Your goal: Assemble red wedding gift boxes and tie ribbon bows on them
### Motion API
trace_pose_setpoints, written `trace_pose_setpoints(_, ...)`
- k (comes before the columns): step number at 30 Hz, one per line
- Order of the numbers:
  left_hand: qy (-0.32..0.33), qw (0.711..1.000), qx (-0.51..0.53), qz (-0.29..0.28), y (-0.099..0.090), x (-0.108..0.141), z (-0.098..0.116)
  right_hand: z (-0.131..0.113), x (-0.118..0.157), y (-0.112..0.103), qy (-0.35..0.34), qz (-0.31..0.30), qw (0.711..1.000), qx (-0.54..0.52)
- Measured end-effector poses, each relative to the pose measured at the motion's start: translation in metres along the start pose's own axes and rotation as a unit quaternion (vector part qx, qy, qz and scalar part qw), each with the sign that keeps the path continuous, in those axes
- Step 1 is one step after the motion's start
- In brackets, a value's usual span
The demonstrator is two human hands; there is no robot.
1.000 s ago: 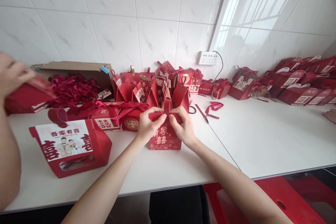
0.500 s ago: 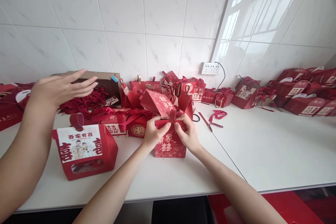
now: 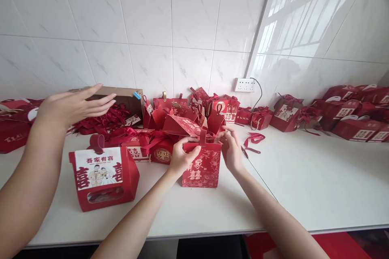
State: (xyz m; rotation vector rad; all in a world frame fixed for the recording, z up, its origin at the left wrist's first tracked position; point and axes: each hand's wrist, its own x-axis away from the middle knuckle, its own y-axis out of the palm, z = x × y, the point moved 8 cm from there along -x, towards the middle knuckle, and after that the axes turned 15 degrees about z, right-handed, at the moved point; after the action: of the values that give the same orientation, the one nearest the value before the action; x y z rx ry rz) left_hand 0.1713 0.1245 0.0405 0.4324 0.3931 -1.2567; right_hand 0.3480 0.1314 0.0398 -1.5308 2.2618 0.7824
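Note:
A red gift box (image 3: 201,172) with white lettering and a pale flower pattern stands upright on the table in front of me. Its patterned lid (image 3: 182,124) is up and leans back, and a red strap loop (image 3: 203,137) sticks up at the top front edge. My left hand (image 3: 184,156) grips the upper left of the box, thumb on the front panel and fingers behind it. At the upper right edge, my right hand (image 3: 232,147) has bent fingers closed against the side of the box; its fingertips are partly hidden.
Another person's hand (image 3: 75,103) hovers at left above a finished-looking red box (image 3: 106,170) with a couple picture. Red boxes and ribbons line the wall. A cardboard box (image 3: 121,91) holds ribbons. Loose ribbon (image 3: 254,138) and a power strip (image 3: 244,85) are at right.
My right hand has let go of the front top edge and moved to the right side of the box. My left hand keeps its hold. The view has shifted slightly.

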Motion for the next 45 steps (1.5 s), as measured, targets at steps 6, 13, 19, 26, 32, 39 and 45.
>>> trace_pose_setpoints(6, -0.011, 1.000, 0.009, -0.017, 0.002, 0.000, -0.001, 0.008, -0.013, 0.027, -0.095, -0.153, 0.978, 0.109)
trace_pose_setpoints(13, 0.032, 0.999, -0.027, -0.017, -0.001, -0.002, 0.006, -0.008, -0.042, -0.020, -0.122, 0.125, 0.979, 0.102)
trace_pose_setpoints(19, 0.011, 0.999, -0.030, -0.024, 0.001, -0.003, 0.005, -0.053, -0.057, -0.151, -0.190, 0.472, 0.855, 0.101)
trace_pose_setpoints(26, 0.003, 0.999, -0.024, -0.025, 0.001, -0.002, 0.000, -0.058, -0.053, -0.177, -0.226, 0.504, 0.780, 0.293)
trace_pose_setpoints(32, 0.010, 0.999, -0.028, -0.021, 0.001, -0.003, -0.002, -0.038, -0.066, -0.153, -0.215, 0.380, 0.809, 0.394)
trace_pose_setpoints(39, 0.009, 0.999, -0.033, -0.025, 0.002, -0.003, 0.000, -0.051, -0.061, -0.152, -0.232, 0.381, 0.785, 0.431)
trace_pose_setpoints(45, 0.019, 0.999, -0.038, -0.025, 0.002, -0.002, 0.004, -0.028, -0.071, -0.142, -0.182, 0.294, 0.809, 0.475)
